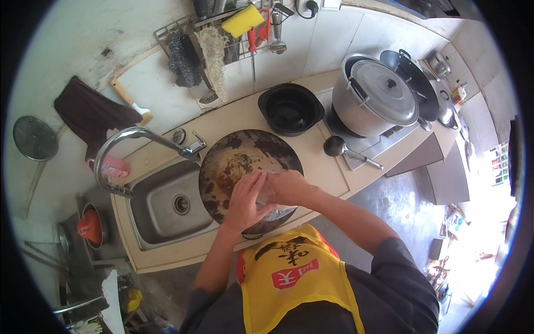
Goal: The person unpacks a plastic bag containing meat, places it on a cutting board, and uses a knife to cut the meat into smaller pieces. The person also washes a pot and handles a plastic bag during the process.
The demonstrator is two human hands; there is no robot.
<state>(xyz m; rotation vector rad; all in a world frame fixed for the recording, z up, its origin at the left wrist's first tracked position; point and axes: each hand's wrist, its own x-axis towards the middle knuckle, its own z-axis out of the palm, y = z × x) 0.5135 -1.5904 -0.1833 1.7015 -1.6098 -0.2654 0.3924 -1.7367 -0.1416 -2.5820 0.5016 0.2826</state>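
Both my hands meet over the round, stained cutting board (238, 158) that lies across the counter and the sink's right edge. Clear plastic film or a bag (267, 198) is between them, partly hidden by the fingers. My left hand (247, 200) has its fingers together against the plastic, thumb reaching right beneath it. Closed around the plastic's upper part is my right hand (290, 186). Whether something lies inside the plastic cannot be told.
A steel sink (162, 213) with a curved faucet (133, 132) lies left. Behind the board sits a black pot (290, 109); rightward are a ladle (335, 146) and a large lidded pot (363, 104) on the stove. Utensils and a yellow sponge (243, 21) hang on a wall rack.
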